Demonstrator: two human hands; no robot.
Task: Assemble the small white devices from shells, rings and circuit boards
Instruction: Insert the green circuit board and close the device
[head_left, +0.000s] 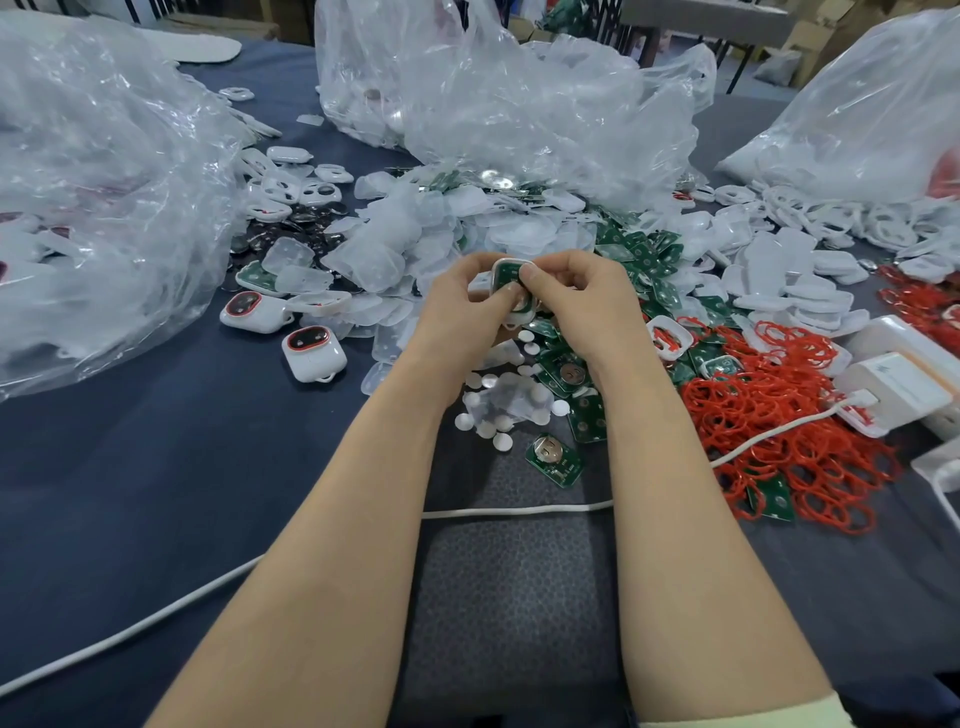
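Between left hand (457, 306) and right hand (576, 296), both tight around it: board-filled white shell (500, 271).

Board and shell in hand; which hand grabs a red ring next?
Probably right: the red rings lie just beside the right hand, while the left hand grips the white shell.

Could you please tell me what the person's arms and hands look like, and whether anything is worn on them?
Both the left hand and the right hand are bare: no gloves, rings or watch show. The forearms are uncovered as far as they show. Only on the right does clothing show: the edge of a pale cream sleeve at the picture's bottom edge.
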